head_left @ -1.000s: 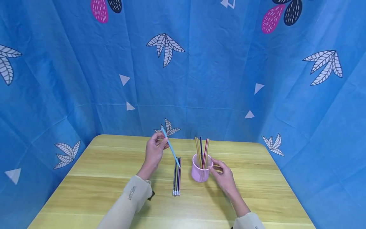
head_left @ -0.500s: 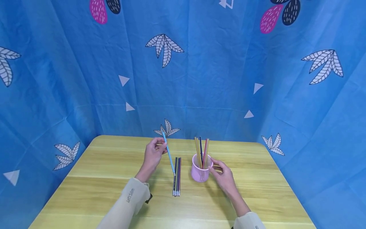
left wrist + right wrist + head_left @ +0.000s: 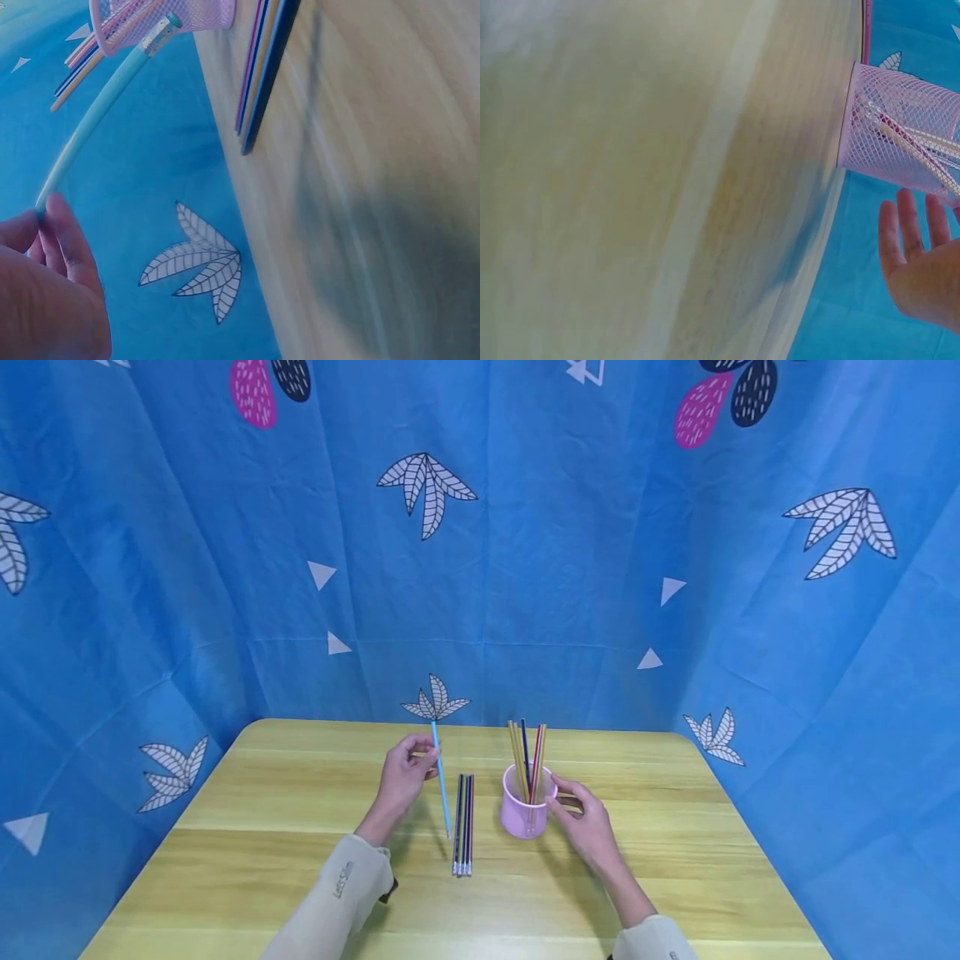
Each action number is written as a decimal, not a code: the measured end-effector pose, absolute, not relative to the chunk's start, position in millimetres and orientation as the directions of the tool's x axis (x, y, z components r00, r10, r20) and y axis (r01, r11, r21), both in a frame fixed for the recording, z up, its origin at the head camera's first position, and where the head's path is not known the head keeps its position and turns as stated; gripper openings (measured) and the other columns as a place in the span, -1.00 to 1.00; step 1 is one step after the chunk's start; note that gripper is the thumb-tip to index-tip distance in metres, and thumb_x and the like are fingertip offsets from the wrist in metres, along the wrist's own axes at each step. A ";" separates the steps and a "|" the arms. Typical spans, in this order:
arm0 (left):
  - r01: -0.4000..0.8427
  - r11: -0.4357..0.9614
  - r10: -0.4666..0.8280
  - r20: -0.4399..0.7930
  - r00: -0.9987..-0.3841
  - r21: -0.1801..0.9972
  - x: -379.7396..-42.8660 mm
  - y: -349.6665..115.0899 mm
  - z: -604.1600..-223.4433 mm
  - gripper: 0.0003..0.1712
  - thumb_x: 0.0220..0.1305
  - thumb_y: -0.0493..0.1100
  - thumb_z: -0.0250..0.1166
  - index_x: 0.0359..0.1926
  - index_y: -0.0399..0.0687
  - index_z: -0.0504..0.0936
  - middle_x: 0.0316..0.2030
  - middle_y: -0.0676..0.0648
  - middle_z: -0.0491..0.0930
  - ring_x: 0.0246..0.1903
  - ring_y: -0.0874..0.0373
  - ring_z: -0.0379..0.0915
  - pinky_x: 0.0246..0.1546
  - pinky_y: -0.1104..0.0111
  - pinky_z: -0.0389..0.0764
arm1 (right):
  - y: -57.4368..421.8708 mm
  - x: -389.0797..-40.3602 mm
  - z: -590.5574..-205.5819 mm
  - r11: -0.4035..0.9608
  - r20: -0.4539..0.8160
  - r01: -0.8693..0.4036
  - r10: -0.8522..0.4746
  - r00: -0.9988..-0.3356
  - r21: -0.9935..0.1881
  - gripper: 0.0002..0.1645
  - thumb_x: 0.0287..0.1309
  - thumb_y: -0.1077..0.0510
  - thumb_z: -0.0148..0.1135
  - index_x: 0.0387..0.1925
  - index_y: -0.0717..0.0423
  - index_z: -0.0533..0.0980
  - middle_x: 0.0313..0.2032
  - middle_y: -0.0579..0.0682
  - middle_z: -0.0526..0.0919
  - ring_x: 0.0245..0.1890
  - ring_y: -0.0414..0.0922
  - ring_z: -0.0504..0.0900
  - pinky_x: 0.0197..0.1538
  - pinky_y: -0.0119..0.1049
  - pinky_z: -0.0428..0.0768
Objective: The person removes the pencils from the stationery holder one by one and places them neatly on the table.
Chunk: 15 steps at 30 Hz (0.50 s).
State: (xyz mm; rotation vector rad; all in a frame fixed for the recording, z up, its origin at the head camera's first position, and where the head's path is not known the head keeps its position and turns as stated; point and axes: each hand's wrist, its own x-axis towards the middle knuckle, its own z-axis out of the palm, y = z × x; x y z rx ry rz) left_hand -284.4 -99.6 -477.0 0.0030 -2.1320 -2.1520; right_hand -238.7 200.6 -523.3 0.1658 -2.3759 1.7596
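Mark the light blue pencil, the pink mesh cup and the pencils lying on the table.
light blue pencil (image 3: 441, 781), head view, mid-shaft.
pink mesh cup (image 3: 520, 817), head view, front wall.
pencils lying on the table (image 3: 464, 827), head view, middle of the bundle.

The left hand pinches a blue pencil beside three lying pencils; the right hand rests against a pink cup

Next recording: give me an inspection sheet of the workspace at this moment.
Surface: wooden table, pale yellow-green planks.
Job's things: light blue pencil, tilted, tip low beside the lying pencils; pink mesh cup upright with several pencils standing in it.
Clutter: nothing seen.
Grippers: left hand pinches the light blue pencil near its top; right hand sits by the cup's right side, fingers relaxed, contact unclear.
Cables: nothing seen.
Surroundings: blue leaf-print cloth behind and at both sides.
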 end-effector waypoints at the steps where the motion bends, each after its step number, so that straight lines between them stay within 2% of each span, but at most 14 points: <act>1: 0.079 -0.004 -0.077 0.078 -0.994 0.997 -284.4 -100.1 -478.5 -0.78 0.45 -0.37 0.23 0.06 -0.29 0.59 -0.10 -0.18 0.58 -0.26 0.12 0.59 -0.16 0.40 0.80 | 200.4 -239.0 -523.3 0.294 0.209 -0.194 0.019 -0.978 -0.936 -0.45 0.34 0.24 0.34 0.32 0.26 0.49 0.23 0.29 0.60 0.16 0.20 0.65 0.17 -0.38 0.71; 4: 0.070 0.004 -0.067 0.070 -0.995 0.998 -284.8 -101.0 -483.6 -0.76 0.44 -0.37 0.24 0.08 -0.33 0.58 -0.11 -0.17 0.59 -0.26 0.12 0.59 -0.18 0.40 0.80 | 199.7 -239.8 -523.2 0.297 0.201 -0.184 0.026 -0.979 -0.937 -0.46 0.34 0.24 0.34 0.31 0.25 0.50 0.23 0.28 0.61 0.15 0.18 0.65 0.15 -0.43 0.70; 11: 0.032 0.012 -0.051 0.033 -0.998 0.999 -284.5 -101.3 -491.6 -0.76 0.42 -0.38 0.25 0.06 -0.34 0.59 -0.11 -0.17 0.60 -0.27 0.13 0.58 -0.21 0.41 0.78 | 199.7 -239.4 -522.7 0.303 0.201 -0.186 0.020 -0.979 -0.935 -0.45 0.36 0.22 0.34 0.33 0.25 0.49 0.25 0.29 0.59 0.17 0.19 0.64 0.23 -0.21 0.71; 15: 0.010 0.024 -0.046 0.012 -0.999 1.000 -283.9 -100.7 -493.9 -0.76 0.42 -0.39 0.23 0.07 -0.34 0.59 -0.11 -0.18 0.60 -0.28 0.13 0.57 -0.22 0.40 0.78 | 200.3 -239.1 -523.2 0.301 0.203 -0.188 0.019 -0.979 -0.935 -0.44 0.36 0.21 0.34 0.33 0.26 0.48 0.25 0.29 0.58 0.17 0.19 0.64 0.23 -0.20 0.71</act>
